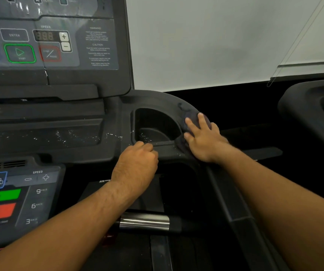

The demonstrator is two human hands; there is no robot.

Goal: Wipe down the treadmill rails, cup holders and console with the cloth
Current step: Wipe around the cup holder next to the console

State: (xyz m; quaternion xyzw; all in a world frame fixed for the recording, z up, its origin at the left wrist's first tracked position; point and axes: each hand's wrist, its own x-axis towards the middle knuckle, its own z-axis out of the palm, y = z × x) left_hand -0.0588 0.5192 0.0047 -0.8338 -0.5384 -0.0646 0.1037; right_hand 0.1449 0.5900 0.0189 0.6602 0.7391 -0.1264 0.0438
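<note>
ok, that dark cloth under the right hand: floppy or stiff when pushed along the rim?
Likely floppy: the cloth follows the curved cup holder rim and bunches below the right hand. Probably light and thin, since that flat hand pins it. Pushed from one edge, it would likely crumple rather than slide.

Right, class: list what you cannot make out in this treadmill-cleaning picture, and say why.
Head view only.
Cloth: mostly hidden under the right hand, dark on dark plastic.
Left hand: fingers curled under its back, so any grip is unclear.
Warning label: print blurred, too small.
Console: cut off by the left edge.
</note>
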